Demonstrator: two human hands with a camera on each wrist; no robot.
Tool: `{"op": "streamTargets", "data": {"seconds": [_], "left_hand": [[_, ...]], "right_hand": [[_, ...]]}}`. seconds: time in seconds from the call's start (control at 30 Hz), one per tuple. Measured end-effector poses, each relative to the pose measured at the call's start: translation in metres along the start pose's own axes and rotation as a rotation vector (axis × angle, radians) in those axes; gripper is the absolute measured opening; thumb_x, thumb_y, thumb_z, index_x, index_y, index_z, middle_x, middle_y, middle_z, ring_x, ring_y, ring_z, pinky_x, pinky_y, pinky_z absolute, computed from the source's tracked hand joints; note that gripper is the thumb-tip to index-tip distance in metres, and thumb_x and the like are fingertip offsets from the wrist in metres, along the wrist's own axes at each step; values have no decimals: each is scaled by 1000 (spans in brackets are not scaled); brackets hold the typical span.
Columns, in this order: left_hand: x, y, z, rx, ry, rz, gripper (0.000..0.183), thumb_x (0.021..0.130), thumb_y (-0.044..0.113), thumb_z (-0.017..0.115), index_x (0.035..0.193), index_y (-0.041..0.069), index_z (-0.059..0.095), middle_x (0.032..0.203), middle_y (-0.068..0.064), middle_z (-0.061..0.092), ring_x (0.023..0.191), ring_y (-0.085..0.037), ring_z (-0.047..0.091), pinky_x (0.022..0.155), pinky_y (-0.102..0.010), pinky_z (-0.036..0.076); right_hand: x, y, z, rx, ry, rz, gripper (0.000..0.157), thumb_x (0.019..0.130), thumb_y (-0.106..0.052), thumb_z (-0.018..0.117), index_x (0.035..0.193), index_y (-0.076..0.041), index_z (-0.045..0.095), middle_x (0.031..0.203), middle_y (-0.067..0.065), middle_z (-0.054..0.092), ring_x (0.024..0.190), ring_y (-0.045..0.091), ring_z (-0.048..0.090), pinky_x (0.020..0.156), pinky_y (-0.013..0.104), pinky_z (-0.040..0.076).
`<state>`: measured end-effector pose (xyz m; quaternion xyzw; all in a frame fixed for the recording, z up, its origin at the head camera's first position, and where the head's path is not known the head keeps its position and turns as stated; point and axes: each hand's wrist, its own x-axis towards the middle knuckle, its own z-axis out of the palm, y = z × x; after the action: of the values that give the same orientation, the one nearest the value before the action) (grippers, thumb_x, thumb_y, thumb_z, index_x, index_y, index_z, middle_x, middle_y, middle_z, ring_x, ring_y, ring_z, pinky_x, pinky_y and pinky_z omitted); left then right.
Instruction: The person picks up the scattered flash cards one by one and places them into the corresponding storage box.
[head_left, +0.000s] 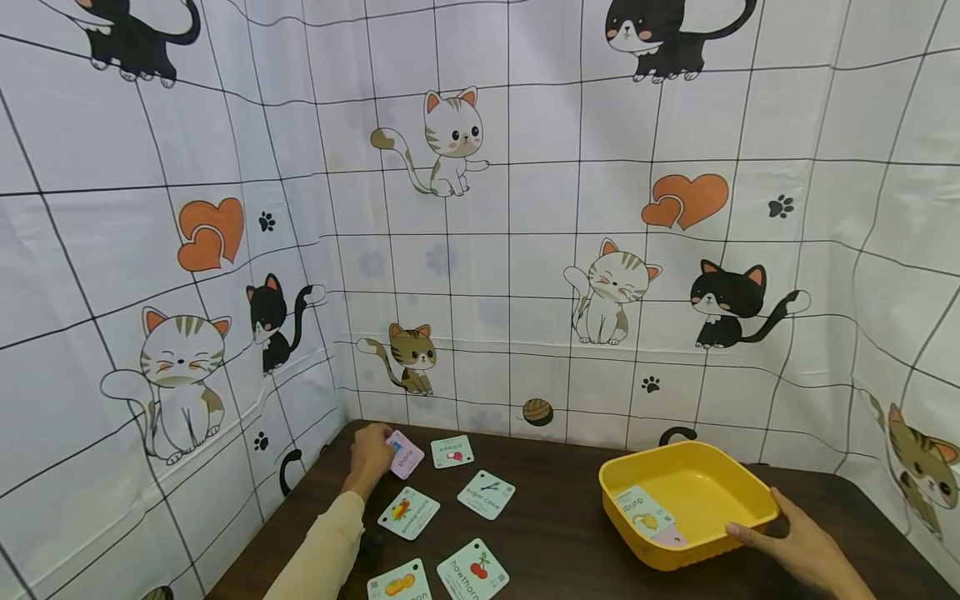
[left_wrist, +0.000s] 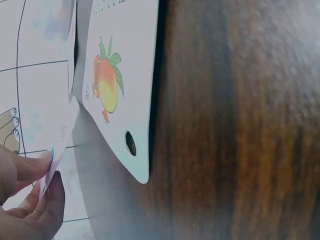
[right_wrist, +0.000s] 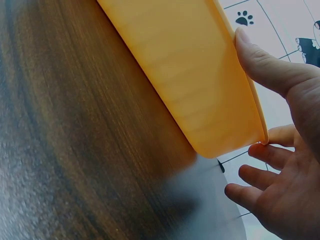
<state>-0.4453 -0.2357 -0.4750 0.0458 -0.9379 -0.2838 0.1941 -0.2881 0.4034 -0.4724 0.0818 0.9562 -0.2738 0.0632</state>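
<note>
My left hand (head_left: 371, 457) pinches a pink-purple picture card (head_left: 406, 455) marked "shorts" by its edge. In the left wrist view, the thumb and fingers hold this card (left_wrist: 64, 132) tilted, seen nearly edge-on. Close by lies a white card with an orange-yellow fruit (left_wrist: 142, 125). My right hand (head_left: 806, 542) holds the near right corner of a yellow plastic basket (head_left: 637, 533). Its thumb (right_wrist: 255, 57) lies along the rim, one finger touches the corner, and the other fingers are spread. Inside the basket are a durian card (head_left: 643, 510) and part of a pink card (head_left: 670, 536).
Several cards lie on the dark wooden table (head_left: 555, 500): pitaya (head_left: 452, 452), sugar cane (head_left: 487, 494), hawthorn (head_left: 472, 571) and one with orange fruit (head_left: 400, 583) at the lower edge. A white cat-print curtain (head_left: 510, 333) hangs behind the table and at its left.
</note>
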Motion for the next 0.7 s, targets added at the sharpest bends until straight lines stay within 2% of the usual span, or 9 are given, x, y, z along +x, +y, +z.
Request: {"op": "streamTargets", "data": {"seconds": [0.33, 0.57, 0.7], "left_hand": [[-1, 7, 1, 2, 33, 18, 29, 85, -2, 73, 113, -8, 76, 107, -27, 74, 106, -46, 70, 96, -65, 54], [-4, 15, -1, -52, 18, -35, 32, 90, 1, 69, 122, -5, 70, 109, -26, 76, 100, -47, 72, 91, -63, 56], [-6, 16, -2, -70, 20, -30, 31, 89, 0, 69, 120, -5, 68, 107, -26, 75, 96, -46, 71, 89, -62, 55]], "right_hand": [[0, -2, -2, 0, -1, -13, 128, 96, -76, 59, 155, 26, 8, 154, 56, 17, 133, 76, 36, 102, 83, 41], [1, 0, -1, -8, 2, -6, 129, 96, -76, 58, 154, 27, 8, 153, 57, 17, 132, 76, 37, 101, 82, 42], [1, 1, 0, -11, 0, -14, 129, 96, -76, 58, 154, 28, 8, 152, 57, 18, 131, 76, 40, 99, 81, 45]]}}
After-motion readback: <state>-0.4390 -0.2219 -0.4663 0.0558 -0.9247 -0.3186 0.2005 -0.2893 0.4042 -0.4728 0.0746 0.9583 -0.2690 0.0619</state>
